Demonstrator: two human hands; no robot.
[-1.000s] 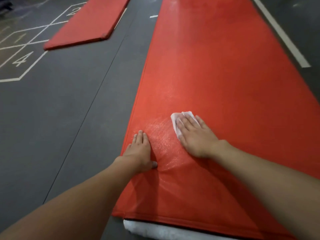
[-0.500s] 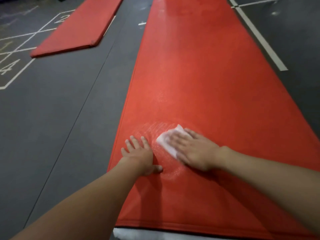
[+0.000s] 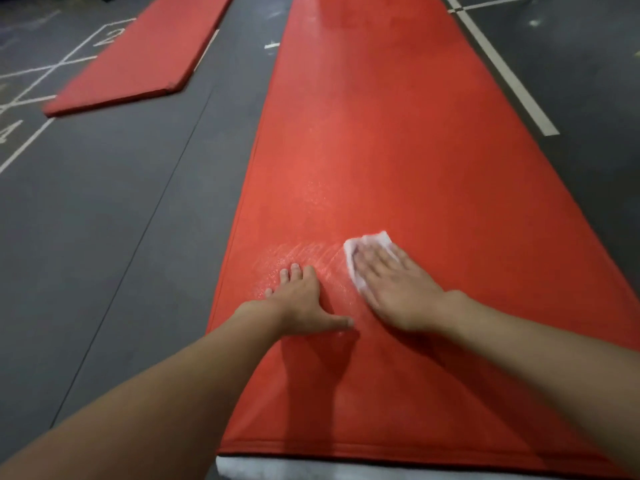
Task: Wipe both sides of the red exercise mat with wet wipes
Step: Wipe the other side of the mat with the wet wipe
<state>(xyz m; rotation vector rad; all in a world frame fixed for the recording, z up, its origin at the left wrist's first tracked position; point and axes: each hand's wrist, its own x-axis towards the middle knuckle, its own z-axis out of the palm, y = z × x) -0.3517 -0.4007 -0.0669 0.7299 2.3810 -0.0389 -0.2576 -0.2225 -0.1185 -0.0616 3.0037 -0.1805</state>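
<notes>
Sliding wipe (image 3: pixel 370 241) away from left hand (image 3: pixel 302 301)

only readable stuff is nums painted in white on the dark floor (image 3: pixel 104 237), upper left. there's a "2" (image 3: pixel 111 36) inside one box of the line grid (image 3: pixel 52 67). a "4" (image 3: pixel 8 131) sits in a nearer box, partly cut off by the pic's left edge.
</notes>
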